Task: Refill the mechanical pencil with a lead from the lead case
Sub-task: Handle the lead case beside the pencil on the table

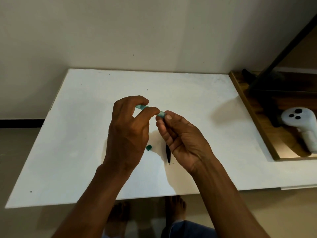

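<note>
My left hand (127, 133) pinches a translucent teal lead case (142, 107) above the middle of the white table (68, 152), holding it roughly level. My right hand (181, 140) touches the case's right end (162, 114) with thumb and forefinger. A dark mechanical pencil (168, 153) shows below my right palm, tip pointing toward me; whether it rests on the table or is held by my lower fingers, I cannot tell. A small green cap (148, 147) lies on the table between my two hands. No loose lead is visible.
A wooden tray (253, 117) sits off the table's right edge with a white controller (301, 124) and a dark stand on it. The wall runs along the table's far edge. Bare feet show beneath the near edge.
</note>
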